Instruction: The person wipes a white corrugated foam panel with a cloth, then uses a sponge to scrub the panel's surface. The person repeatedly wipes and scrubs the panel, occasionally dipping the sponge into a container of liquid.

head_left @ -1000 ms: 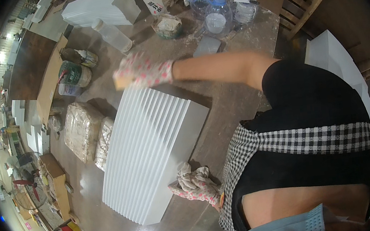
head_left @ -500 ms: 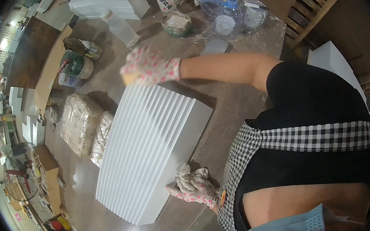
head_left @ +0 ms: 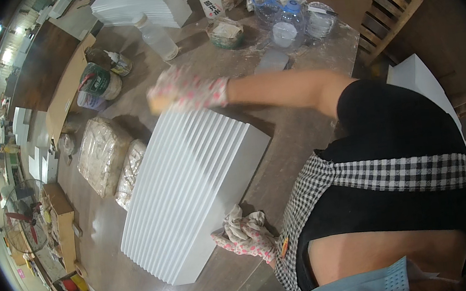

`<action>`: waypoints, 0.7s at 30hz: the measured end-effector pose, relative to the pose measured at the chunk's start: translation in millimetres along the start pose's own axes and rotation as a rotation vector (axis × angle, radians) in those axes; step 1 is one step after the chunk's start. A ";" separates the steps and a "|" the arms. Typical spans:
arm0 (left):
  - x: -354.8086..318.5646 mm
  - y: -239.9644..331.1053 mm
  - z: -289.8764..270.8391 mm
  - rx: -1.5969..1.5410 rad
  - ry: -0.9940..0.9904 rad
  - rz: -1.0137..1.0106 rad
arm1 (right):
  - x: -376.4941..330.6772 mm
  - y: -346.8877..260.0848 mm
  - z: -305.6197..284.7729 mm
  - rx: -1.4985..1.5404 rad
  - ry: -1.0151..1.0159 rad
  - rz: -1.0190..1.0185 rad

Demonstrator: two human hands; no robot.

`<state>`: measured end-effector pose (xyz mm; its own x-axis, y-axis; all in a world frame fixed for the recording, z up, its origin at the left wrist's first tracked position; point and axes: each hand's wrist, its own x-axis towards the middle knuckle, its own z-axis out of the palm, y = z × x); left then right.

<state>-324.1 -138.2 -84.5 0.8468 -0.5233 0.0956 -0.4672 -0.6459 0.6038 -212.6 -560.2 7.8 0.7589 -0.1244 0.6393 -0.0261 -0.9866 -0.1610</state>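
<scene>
A stack of white boards (head_left: 191, 178), their long edges stepped like ridges, lies slantwise on the brown table. At its far end my right hand (head_left: 187, 90), in a white glove with pink spots and smeared by motion, is closed on a tan block (head_left: 161, 103). The block is at the boards' edges; whether it touches them is hard to tell. Close to the stack's near side, my left hand (head_left: 249, 245), in a matching glove, is closed around a crumpled greyish cloth (head_left: 244, 224). That cloth hides part of its fingers.
Plastic-wrapped packs (head_left: 103, 156) lie left of the stack. Tubs (head_left: 100, 82) and a clear bottle (head_left: 157, 38) stand beyond, with large blue-capped jugs (head_left: 287, 26) at the far right. Another stack of white boards (head_left: 141, 4) sits at the back. A wooden pallet (head_left: 394, 1) is past the table's edge.
My right hand, blurred in both frames, has shifted slightly along the far end of the boards with the tan block. My left hand stays in place on the cloth.
</scene>
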 end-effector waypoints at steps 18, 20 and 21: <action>-2.9 7.6 14.3 -0.646 0.129 -0.173 | -17.7 -15.0 -44.3 -0.049 -0.156 0.102; -2.8 8.4 13.9 -0.567 0.180 -0.164 | -24.1 6.8 -46.7 -0.425 -0.251 0.355; -3.4 9.0 14.4 -0.599 0.145 -0.172 | -29.5 8.6 -47.6 -0.131 -0.139 0.447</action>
<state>-334.8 -150.3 -90.8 0.9423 -0.3324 0.0390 -0.1346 -0.2695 0.9536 -266.2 -570.1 23.3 0.7344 -0.5326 0.4207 -0.4444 -0.8458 -0.2952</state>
